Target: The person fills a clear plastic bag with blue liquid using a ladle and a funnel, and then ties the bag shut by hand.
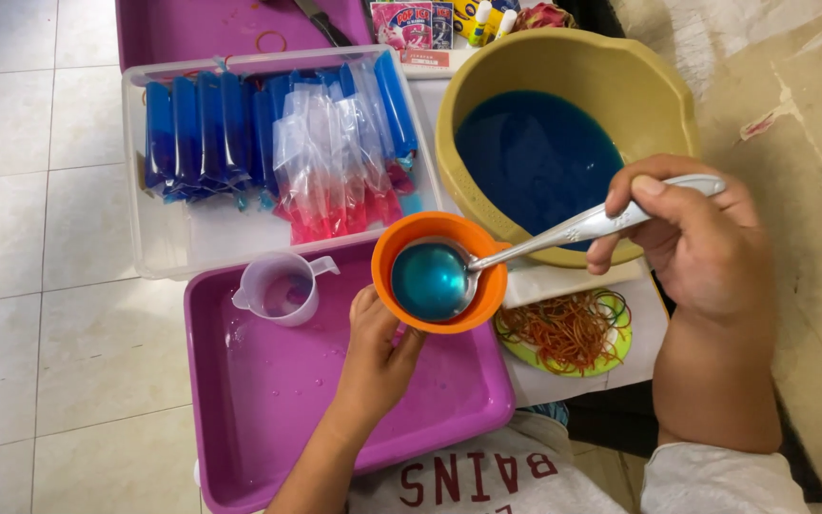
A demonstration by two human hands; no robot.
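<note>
The right hand (701,243) has its grip pressed around the end of a metal ladle (563,233), thumb on top of the handle. The ladle's bowl sits level inside an orange funnel (440,271) and is full of blue liquid. The left hand (378,352) holds the funnel from below, its grip closed on the part under the rim with the thumb against the orange wall; what hangs beneath the funnel is hidden by the hand. Funnel and ladle are held above the near purple tray (268,400).

The step in hand looks like pouring a ladleful through the funnel. As I judge it, tipping the ladle calls for a slow turn of the right wrist while the left hand keeps the funnel upright, or the liquid will run over the rim.

Just beyond the funnel stands a yellow bowl (658,95) holding more of the blue liquid. A small clear measuring cup (283,286) stands on the purple tray, close to the left hand. Behind it a clear tray (168,247) carries filled blue bags (192,133) and bags with red at the bottom (335,162). A green plate of rubber bands (568,333) lies under the ladle handle on the surface. Drops of water sit on the purple tray. Nothing blocks the funnel, though the cup is near enough to be knocked.
</note>
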